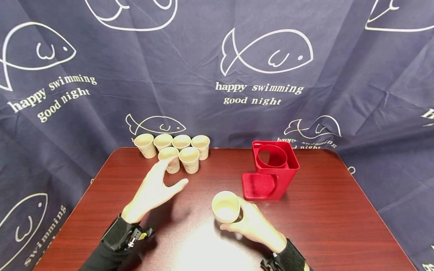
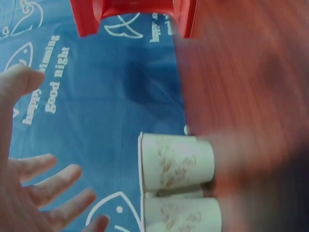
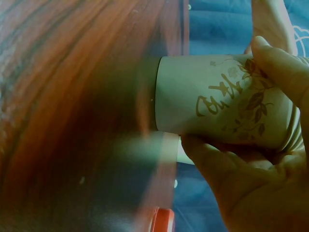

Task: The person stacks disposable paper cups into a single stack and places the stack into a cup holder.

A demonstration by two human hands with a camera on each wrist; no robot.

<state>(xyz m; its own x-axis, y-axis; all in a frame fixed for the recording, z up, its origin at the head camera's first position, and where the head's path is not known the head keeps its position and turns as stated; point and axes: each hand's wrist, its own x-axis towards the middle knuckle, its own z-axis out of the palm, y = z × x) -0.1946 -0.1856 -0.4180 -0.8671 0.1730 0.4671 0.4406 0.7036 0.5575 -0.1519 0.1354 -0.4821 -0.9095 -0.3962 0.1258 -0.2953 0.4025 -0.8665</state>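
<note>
My right hand (image 1: 252, 223) grips a white paper cup (image 1: 226, 207), mouth up, low over the front middle of the table. In the right wrist view, brown leaves and lettering decorate the cup (image 3: 212, 99), thumb and fingers lie on either side, and rim lines sit close together at its mouth. My left hand (image 1: 151, 192), thumb and fingers spread, holds nothing and reaches toward two front paper cups; its fingertips overlap the left one (image 1: 173, 165) in the head view. The other front cup (image 1: 190, 161) stands beside it. Behind them is a row of several similar cups (image 1: 146, 147).
A red plastic holder (image 1: 288, 180) with a round opening on top and a low tray in front stands on the right half of the brown table (image 1: 325, 218). A dark blue cloth (image 1: 190, 75) with white fish drawings hangs behind the table's back edge.
</note>
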